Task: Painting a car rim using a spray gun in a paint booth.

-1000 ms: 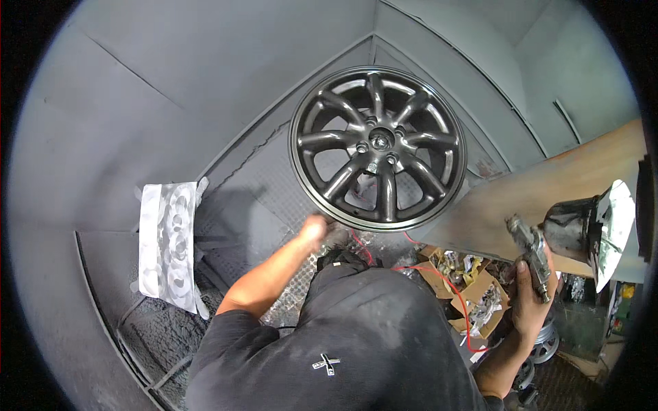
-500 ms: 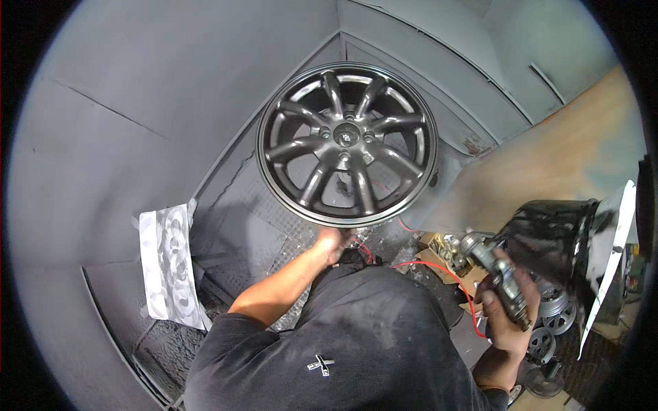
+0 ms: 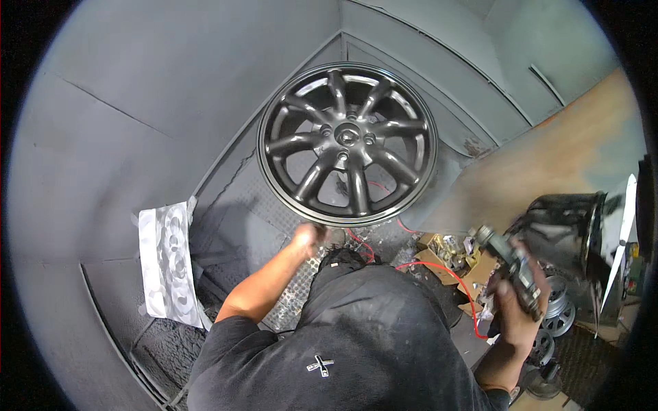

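Note:
A dark glossy spoked car wheel rim (image 3: 347, 135) lies face up in front of me, raised above the floor. My left hand (image 3: 310, 240) reaches to the near edge of the wheel; its fingers are hidden or blurred there. Off to the right and apart from the wheel, my right hand (image 3: 515, 308) grips a metal spray gun (image 3: 510, 264), its front end pointing up and left. Beyond the gun is a black-smeared cup (image 3: 558, 229) that appears joined to it, with a thin white disc-like piece (image 3: 620, 246) seen edge-on. The gun and cup are blurred.
A red hose (image 3: 442, 267) curves across the floor to my right wrist. Cardboard boxes (image 3: 445, 257) with small items and several silver wheels (image 3: 558, 315) sit on the right. A marked white sheet (image 3: 166, 264) hangs at left. Grey walls (image 3: 151, 89) enclose the space.
The wheel has turned slightly clockwise. My left hand has slid left along its near edge. My right hand has moved a little right with the spray gun and cup.

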{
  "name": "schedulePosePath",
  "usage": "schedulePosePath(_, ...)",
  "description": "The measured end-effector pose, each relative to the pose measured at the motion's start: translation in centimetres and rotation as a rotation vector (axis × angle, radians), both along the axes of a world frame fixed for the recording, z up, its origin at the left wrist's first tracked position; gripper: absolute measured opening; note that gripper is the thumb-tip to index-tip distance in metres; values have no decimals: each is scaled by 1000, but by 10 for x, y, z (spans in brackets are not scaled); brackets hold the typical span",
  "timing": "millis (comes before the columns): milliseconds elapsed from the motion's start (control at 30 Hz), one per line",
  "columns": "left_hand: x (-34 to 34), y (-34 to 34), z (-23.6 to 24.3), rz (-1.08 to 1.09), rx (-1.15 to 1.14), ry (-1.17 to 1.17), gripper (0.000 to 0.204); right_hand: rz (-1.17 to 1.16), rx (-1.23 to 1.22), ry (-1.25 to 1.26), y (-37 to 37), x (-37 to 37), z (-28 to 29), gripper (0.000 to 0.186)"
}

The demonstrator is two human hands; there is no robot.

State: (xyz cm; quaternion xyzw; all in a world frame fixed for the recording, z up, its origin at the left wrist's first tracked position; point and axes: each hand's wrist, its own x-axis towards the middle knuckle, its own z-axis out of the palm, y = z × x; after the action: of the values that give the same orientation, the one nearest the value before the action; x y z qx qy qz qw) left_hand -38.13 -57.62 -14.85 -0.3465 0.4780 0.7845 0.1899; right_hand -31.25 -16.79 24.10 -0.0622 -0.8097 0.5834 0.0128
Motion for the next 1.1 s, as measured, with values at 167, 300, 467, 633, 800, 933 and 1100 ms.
schedulePosePath(167,-22,-42,17,351,106,251,34,-128,67,158,26,-10,-28,53)
schedulePosePath(300,-4,17,25,246,-33,7,27,-59,61,-152,24,5,-24,53)
schedulePosePath(467,13,72,42,14,256,-14,34,355,-23,-340,-9,-7,-13,52)
schedulePosePath(633,16,78,25,150,349,-32,37,558,-158,-295,-59,-30,-7,53)
schedulePosePath(800,16,71,25,283,336,24,35,412,-248,-176,-100,-45,-4,51)
schedulePosePath(933,20,58,6,163,330,100,35,315,-190,42,-107,-57,-3,51)
schedulePosePath(1100,10,64,40,164,287,-19,28,145,-87,65,-91,-66,4,50)
